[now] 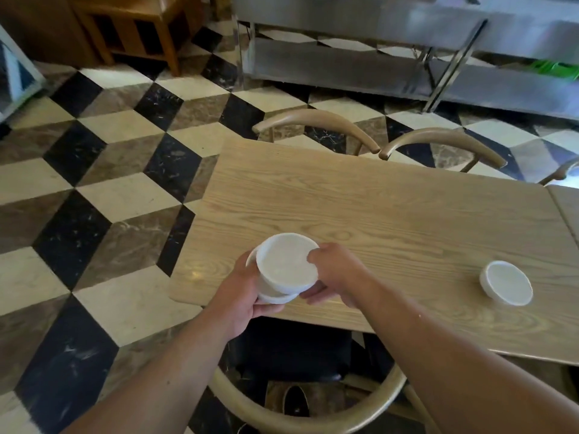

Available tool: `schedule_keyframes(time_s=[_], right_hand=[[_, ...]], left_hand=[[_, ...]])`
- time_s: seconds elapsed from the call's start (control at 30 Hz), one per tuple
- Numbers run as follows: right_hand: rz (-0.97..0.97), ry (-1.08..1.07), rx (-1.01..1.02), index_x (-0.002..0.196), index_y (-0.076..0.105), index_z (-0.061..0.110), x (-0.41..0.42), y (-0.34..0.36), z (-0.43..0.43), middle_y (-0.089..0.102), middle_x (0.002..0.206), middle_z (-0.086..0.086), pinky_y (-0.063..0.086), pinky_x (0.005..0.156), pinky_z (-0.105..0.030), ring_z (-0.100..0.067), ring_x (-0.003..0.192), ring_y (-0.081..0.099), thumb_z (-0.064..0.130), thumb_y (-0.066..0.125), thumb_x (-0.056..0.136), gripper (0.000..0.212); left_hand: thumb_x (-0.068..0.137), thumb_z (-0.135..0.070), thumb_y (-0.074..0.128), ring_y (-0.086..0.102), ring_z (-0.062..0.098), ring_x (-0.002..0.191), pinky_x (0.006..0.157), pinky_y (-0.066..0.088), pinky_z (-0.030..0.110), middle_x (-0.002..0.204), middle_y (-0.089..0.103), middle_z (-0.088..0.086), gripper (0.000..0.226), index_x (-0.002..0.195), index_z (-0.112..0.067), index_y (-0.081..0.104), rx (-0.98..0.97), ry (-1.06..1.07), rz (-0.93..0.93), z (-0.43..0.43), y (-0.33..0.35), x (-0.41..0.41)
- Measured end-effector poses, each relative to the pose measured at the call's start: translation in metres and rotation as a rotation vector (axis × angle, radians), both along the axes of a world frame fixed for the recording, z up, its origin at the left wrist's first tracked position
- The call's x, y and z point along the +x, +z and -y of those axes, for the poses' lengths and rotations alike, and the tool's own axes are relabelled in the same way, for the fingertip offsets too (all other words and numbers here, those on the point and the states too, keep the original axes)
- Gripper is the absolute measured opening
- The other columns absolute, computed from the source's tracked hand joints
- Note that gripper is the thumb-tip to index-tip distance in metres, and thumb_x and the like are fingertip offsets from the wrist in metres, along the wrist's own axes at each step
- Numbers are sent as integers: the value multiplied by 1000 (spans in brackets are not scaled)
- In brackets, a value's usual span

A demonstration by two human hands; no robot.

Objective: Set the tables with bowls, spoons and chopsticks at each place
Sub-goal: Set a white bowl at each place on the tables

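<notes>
Head view puts me early in the job, I judge: one white bowl (506, 282) sits at the right-hand place on the wooden table (376, 208), and no spoons or chopsticks show anywhere. My left hand (241, 296) curls under a small stack of bowls (275, 298) just above the table's near-left corner, while my right hand (335, 274) pinches the top bowl (285, 264) by its rim. The pale tabletop shows a strong grain, curved-back chairs (438, 142) ring it, and beyond lie a chequered stone floor (125, 195) and steel shelving (376, 57).
</notes>
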State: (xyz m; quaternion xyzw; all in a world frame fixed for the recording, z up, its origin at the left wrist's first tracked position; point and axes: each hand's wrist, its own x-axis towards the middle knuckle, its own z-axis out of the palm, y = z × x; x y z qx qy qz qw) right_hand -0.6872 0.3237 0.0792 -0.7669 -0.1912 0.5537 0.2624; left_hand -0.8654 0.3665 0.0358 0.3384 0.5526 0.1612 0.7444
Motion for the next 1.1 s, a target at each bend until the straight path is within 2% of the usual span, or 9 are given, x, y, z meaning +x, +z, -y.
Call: schedule_keyframes(time_s=[0.07,0.17,0.3,0.37,0.5,0.6,0.8,1.03,1.1], right_hand=[[-41,-12,15,135,55,12,1,-1,-6,74,101,-24,69,72,-48,-40,87,81,19,44,107,31],[-62,-47,78,130,62,13,6,-9,-15,71,103,-14,68,70,-47,-29,74,77,20,48,107,27],[3,-168,149,120,64,21,28,-38,-26,66,97,-8,55,50,-35,-23,66,63,17,46,105,24],[25,-193,139,125,59,28,43,-60,-26,68,100,-8,54,50,-33,-22,64,63,13,43,103,31],[102,-171,56,143,55,25,60,-109,-26,67,105,-2,65,57,-36,-22,66,72,8,48,99,48],[118,-168,10,147,51,25,63,-132,-27,64,111,-1,60,50,-30,-22,58,73,5,48,98,54],[78,-210,-19,149,51,21,65,-157,-32,60,119,-4,62,52,-33,-31,79,76,1,48,96,57],[133,-196,-56,145,49,21,59,-165,-39,62,126,-10,55,42,-26,-32,71,75,3,47,98,50],[174,-186,-78,146,46,19,54,-165,-41,62,123,-9,55,44,-28,-31,70,75,11,52,102,46]], left_hand=[[101,-3,53,74,38,112,80,67,53,132,65,8,45,129,-38,59,5,20,-39,-8,-9,1],[94,11,37,69,38,112,73,67,50,128,60,8,59,124,-36,57,8,58,-142,-19,-17,2],[92,11,39,65,42,116,61,66,43,140,53,13,64,137,-33,52,6,112,-282,-42,-44,-1],[94,10,40,65,42,114,61,66,43,141,50,13,61,136,-34,50,10,117,-331,-50,-52,-1],[96,9,43,67,36,105,60,66,43,128,53,9,59,132,-37,48,23,111,-358,-61,-63,7],[96,11,43,64,35,109,59,66,42,123,53,4,61,131,-38,49,32,101,-345,-68,-68,17],[96,11,44,64,36,114,62,66,44,126,53,3,64,132,-40,51,40,62,-337,-82,-70,31],[96,11,45,63,37,116,67,67,47,128,53,2,64,130,-42,54,42,31,-322,-102,-72,23],[95,11,45,64,38,116,69,67,48,130,53,3,65,131,-41,55,33,28,-310,-110,-73,15]])
